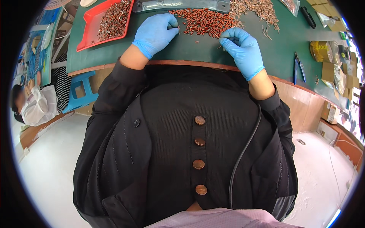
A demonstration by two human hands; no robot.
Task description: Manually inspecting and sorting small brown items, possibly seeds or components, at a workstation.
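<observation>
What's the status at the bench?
Left hand pinching at red parts pile. Right hand pinching a small piece, too small to identify. Nothing between them.

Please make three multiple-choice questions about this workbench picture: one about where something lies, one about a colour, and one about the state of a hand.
1. Where is the red tray?
A. On the green table, left of the left hand
B. On the floor
C. Under the right hand

2. What colour are the gloves?
A. White
B. Blue
C. Black

3. What is the state of the left hand?
A. Flat and open on the table
B. Hanging below the table edge
C. Fingertips closed at the edge of the pile of small red parts

Answers:
1. A, the tray lies at the far left of the green table, holding more small parts.
2. B, both the left hand and the right hand wear blue gloves.
3. C, its fingertips pinch together at the pile's left end.
</observation>
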